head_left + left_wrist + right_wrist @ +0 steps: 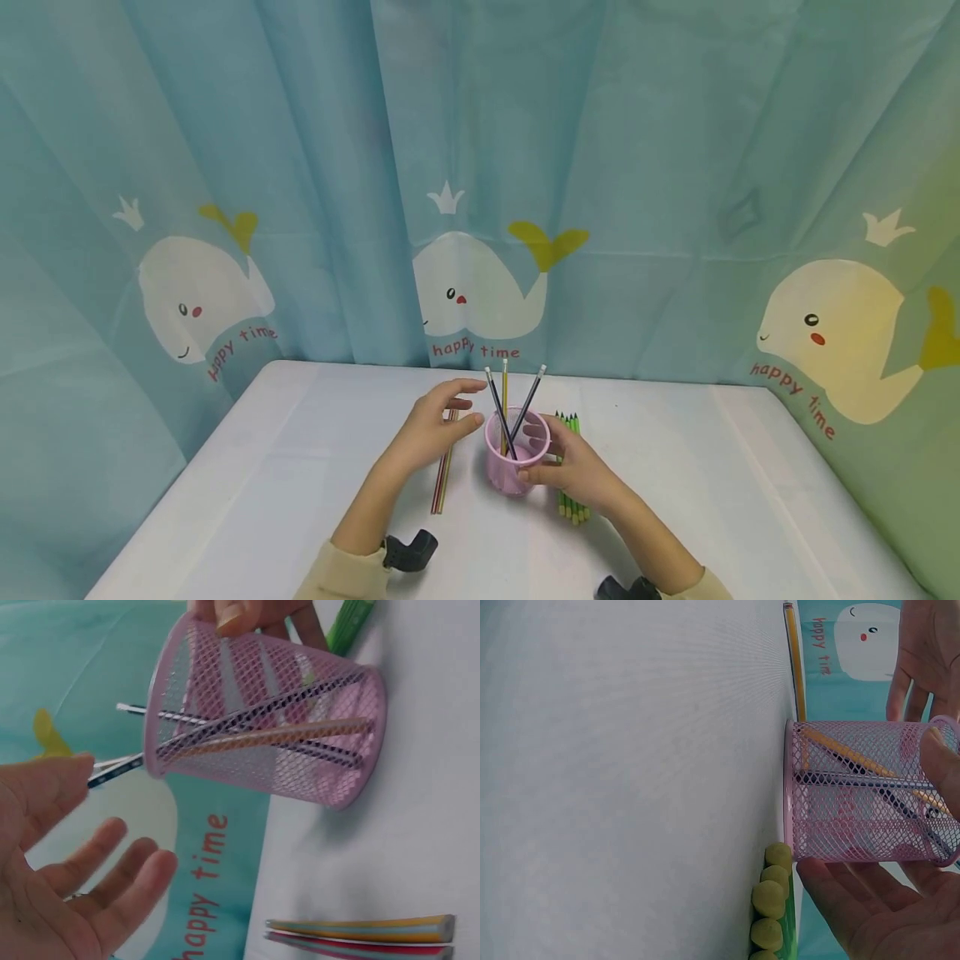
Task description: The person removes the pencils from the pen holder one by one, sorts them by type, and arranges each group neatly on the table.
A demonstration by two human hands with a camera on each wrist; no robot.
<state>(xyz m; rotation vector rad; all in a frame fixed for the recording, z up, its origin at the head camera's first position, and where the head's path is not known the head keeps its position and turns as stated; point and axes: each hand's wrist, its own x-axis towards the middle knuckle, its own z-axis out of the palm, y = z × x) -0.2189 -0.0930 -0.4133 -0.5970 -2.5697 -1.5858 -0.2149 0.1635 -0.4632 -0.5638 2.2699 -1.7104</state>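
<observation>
Head view, lower centre of the frame: a person's right hand grasps a pink mesh cup by its right side, thumb in front and fingers behind, a hold that likely steadies the cup against tipping. The left hand, just left of the cup's rim, has its fingers loosely spread and grips nothing; whether a fingertip brushes a pencil end, the pictures do not settle. Inside the cup, two dark pencils and a yellow pencil stand pale ends up, splayed apparently because the mouth is wide. Left of the cup, striped pencils lie side by side on the white table; at right, partly hidden by the right hand, green pencils lie in a close row, seemingly grouped by colour. A blue whale-print curtain fills the upper frame.
</observation>
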